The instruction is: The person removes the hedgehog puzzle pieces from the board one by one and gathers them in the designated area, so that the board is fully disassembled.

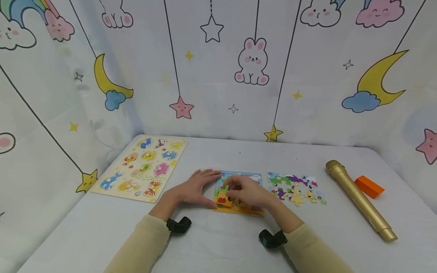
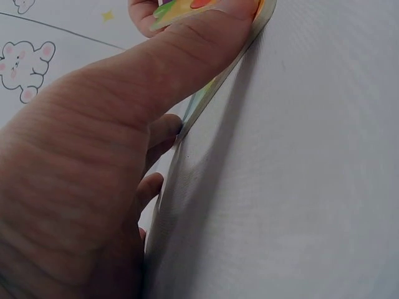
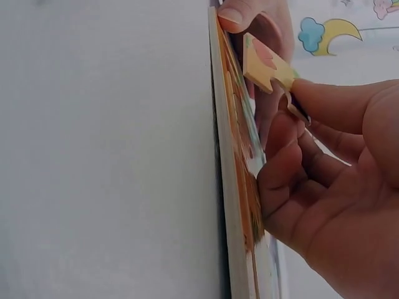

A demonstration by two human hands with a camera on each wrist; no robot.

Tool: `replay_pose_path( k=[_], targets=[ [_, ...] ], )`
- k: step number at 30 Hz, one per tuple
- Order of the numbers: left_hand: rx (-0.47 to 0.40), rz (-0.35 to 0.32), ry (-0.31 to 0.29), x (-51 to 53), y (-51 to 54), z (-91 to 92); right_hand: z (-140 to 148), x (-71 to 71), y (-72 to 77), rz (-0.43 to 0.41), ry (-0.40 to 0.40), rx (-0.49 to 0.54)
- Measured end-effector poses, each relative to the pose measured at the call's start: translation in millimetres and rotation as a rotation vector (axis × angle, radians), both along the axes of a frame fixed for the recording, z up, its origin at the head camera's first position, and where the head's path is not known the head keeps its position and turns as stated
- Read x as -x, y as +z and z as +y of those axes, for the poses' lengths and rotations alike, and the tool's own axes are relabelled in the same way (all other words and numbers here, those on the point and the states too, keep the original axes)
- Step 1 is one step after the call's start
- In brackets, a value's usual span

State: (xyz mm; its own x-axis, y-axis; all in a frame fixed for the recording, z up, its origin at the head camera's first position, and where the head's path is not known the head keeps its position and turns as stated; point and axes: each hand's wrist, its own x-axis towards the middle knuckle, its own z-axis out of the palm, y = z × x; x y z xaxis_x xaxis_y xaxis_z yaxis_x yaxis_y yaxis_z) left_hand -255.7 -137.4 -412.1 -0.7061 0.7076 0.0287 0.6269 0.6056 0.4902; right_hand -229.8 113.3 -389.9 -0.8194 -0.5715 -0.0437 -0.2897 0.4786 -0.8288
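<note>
White fabric backdrop point(image 1: 205, 83) printed with rabbits, moons and stars hangs behind a white-covered table point(image 1: 218, 242). By the surface's far left corner lies a cream, rectangular board point(image 1: 134, 195) with coloured animal shapes. The person's left hand point(image 1: 192, 190) has its fingers spread at the left edge of a flat, blue-and-orange-bordered puzzle tray point(image 1: 254, 213), thumb on the near left corner. Above the tray's left part, the right hand point(image 1: 248, 191) pinches a small yellow puzzle piece point(image 3: 260, 59) with a red patch, tilted, between thumb and fingers. It looks light, stiff and perhaps slick; its side edges should give the best hold, its narrow tabs the weakest. Multicoloured interlocking pieces point(image 1: 297, 199) lie right of the tray; nearer the surface's right edge are a gold, microphone-shaped stick point(image 1: 360, 201) and, just beside it, a bright orange block point(image 1: 369, 186).
</note>
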Motion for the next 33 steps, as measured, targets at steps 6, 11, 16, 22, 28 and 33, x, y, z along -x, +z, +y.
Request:
replay_pose_path(
  k=[6, 11, 16, 22, 28, 33],
  targets=[
    [-0.007, 0.0, -0.004, 0.4, -0.2, 0.7, 7, 2.0, 3.6, -0.049, -0.002, 0.06],
    [-0.005, 0.001, -0.008, -0.5, 0.1, 2.2, 17, 2.8, 10.3, -0.036, -0.01, 0.084],
    [-0.009, -0.008, -0.005, -2.6, 0.6, 3.3, 39, 2.6, 14.2, -0.025, -0.012, 0.07],
    [-0.003, -0.001, -0.006, -2.4, 1.1, 3.7, 79, -4.2, 17.1, -0.04, -0.046, 0.005],
    [0.025, 0.019, 0.003, -1.4, 1.2, 2.0, 109, -14.8, 15.7, -0.055, -0.078, -0.044],
    [0.005, 0.007, 0.0, -1.8, 1.1, 1.4, 124, -23.7, 14.4, -0.058, -0.051, -0.057]
  ],
)
